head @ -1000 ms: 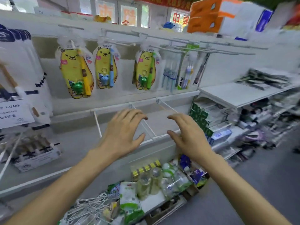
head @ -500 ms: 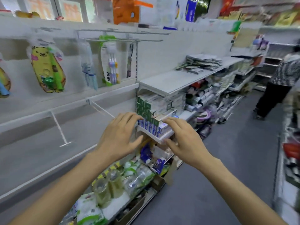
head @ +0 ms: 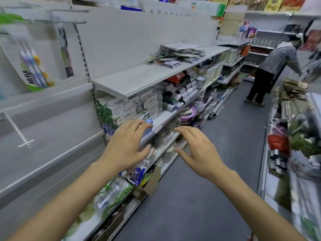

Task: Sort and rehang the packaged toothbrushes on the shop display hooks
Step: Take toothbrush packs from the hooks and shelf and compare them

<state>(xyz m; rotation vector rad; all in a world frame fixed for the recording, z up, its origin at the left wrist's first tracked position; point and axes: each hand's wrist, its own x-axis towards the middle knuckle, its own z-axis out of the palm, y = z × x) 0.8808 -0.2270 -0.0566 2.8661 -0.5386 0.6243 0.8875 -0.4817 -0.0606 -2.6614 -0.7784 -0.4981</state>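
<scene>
Neither grip is holding anything: the left hand (head: 127, 145) and the right hand (head: 196, 150) are both hovering palm-down in mid-air with fingers spread and loosely curved, thumbs turned toward each other across a gap. Both forearms are reaching forward from the bottom corners of the view and converging toward the centre, above the aisle floor (head: 217, 171).

The white shelving unit (head: 139, 79) is running along the left of the aisle. Its upper shelf is carrying a loose pile of flat packages (head: 177, 54) lying on their sides, well apart from both hands. Stacked green-and-white boxes (head: 125, 108) are sitting on the shelf below, just beyond the left fingertips.

The packaged toothbrushes (head: 33, 66) are hanging at the far left on the back panel from a display hook (head: 66, 21), well apart from both hands. Their long axes are running roughly vertical, slightly tilted, with the pack blurred. A single narrow dark pack (head: 66, 51) is hanging upright just beside them.

A person in a striped top (head: 274, 66) is bending over the right-hand shelving (head: 284, 153) at the far end of the aisle. Bagged goods (head: 112, 195) are lying on the lowest left shelf beneath the left forearm.
</scene>
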